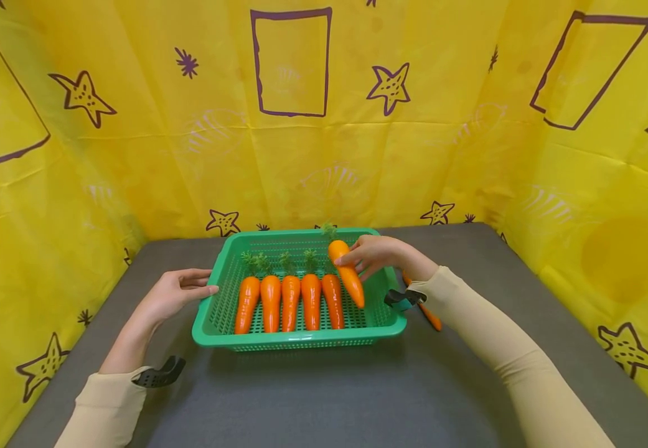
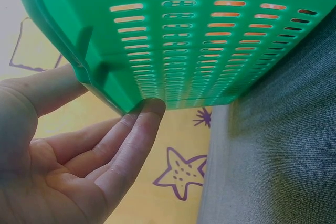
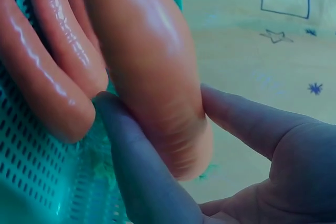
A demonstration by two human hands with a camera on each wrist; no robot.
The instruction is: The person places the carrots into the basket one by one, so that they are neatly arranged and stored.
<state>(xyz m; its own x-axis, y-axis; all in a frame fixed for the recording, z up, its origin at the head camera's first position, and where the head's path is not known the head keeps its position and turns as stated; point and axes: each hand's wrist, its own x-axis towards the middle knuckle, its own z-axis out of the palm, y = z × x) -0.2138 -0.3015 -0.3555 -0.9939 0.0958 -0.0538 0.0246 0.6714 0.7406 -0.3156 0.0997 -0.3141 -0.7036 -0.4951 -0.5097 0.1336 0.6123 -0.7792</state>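
A green plastic basket (image 1: 301, 339) stands on the table with several orange toy carrots (image 1: 292, 305) in a row inside, green tops toward the far side. My left hand (image 1: 175, 292) holds the basket's left rim, the thumb over it and the fingertips against the outer wall (image 2: 152, 40). Over the basket's right part, my right hand (image 1: 376, 252) pinches another carrot (image 1: 352, 283) near its thick top end, its tip slanting toward me. In the right wrist view, this carrot (image 3: 152, 61) sits between thumb and fingers, right beside the carrots in the row.
One more carrot (image 1: 431, 317) lies on the dark table (image 1: 301, 398) right of the basket, partly hidden by the right forearm. Yellow cloth (image 1: 441, 162) with drawn stars and frames hangs at the back and both sides. A black strap sits on each wrist.
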